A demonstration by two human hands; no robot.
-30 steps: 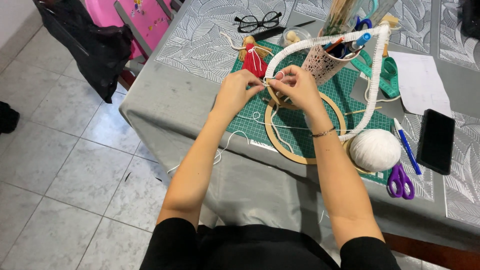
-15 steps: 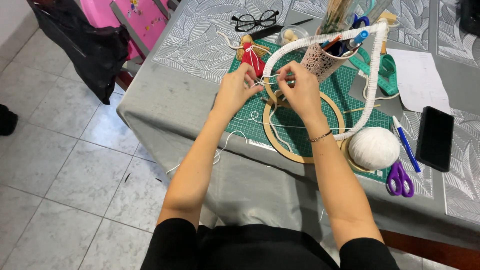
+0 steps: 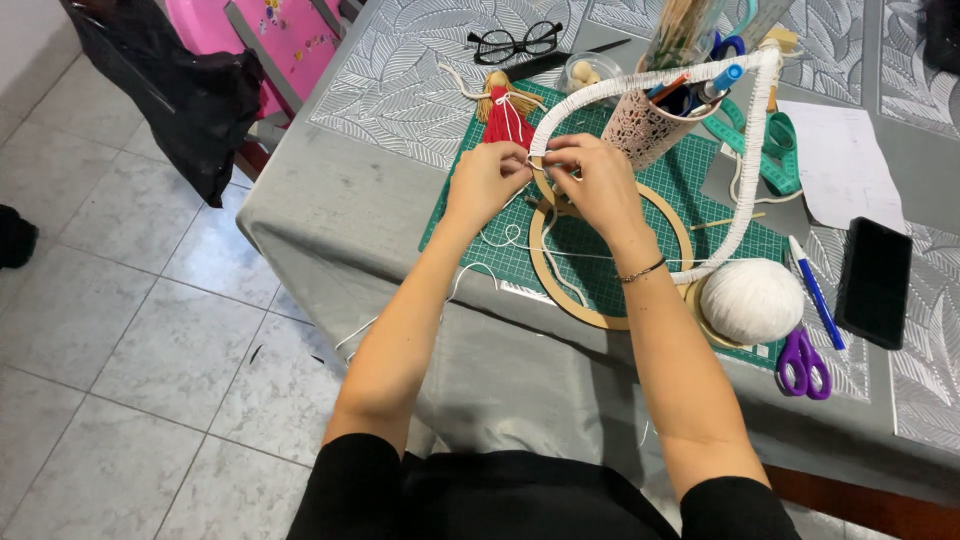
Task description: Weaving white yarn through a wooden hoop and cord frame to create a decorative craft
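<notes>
My left hand (image 3: 487,180) and my right hand (image 3: 592,182) meet over a green cutting mat (image 3: 655,240), both pinching the near end of a large hoop wrapped in white cord (image 3: 745,170). A loose strand of white cord (image 3: 500,245) trails from my fingers across the mat and over the table edge. Under my right wrist lies a bare wooden hoop (image 3: 560,295). A ball of white yarn (image 3: 751,300) sits at the mat's right corner. A small red-dressed yarn doll (image 3: 505,115) lies just beyond my left hand.
A patterned cup of pens and brushes (image 3: 655,120) stands behind the hands. Purple scissors (image 3: 805,362), a blue pen (image 3: 815,290), a black phone (image 3: 877,280), white paper (image 3: 840,160) and black glasses (image 3: 515,42) lie on the grey tablecloth (image 3: 340,200). Tiled floor is to the left.
My hands stay at the hoop's wrapped end; the right hand's fingers have shifted slightly lower and closer to the left hand.
</notes>
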